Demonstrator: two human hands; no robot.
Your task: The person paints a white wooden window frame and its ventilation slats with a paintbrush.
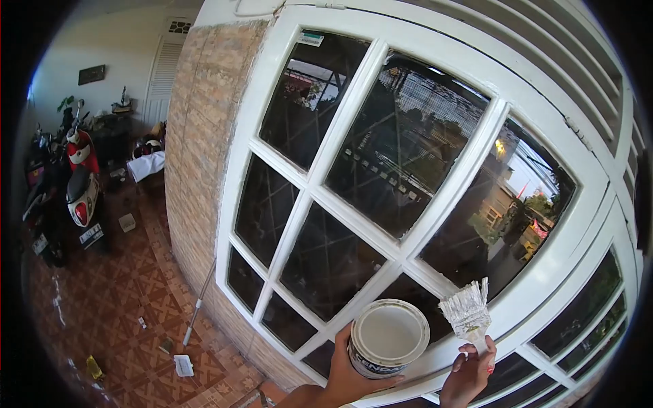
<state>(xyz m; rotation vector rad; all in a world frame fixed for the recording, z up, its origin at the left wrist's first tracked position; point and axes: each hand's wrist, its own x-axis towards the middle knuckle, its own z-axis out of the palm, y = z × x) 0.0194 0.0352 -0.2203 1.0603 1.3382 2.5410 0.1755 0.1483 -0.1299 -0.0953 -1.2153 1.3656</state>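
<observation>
Left hand (347, 377): rising from 6 o'clock, fingers wrapping the can (388, 338), thumb lying along its near side.
Can: sitting open and upright, just below the window (408, 258) frame.
Right hand (469, 372): pinching the brush (468, 313) handle, bristles pointing to 12 o'clock, at the can's 3 o'clock.

Patterned tile floor (129, 299) carries parked scooters (81, 183), a white pole (197, 306) and scattered litter (183, 365)

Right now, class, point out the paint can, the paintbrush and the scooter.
paint can (389, 334), head view, on the white paint inside.
paintbrush (466, 310), head view, on the white-coated bristles.
scooter (81, 194), head view, on its white front body.
</observation>
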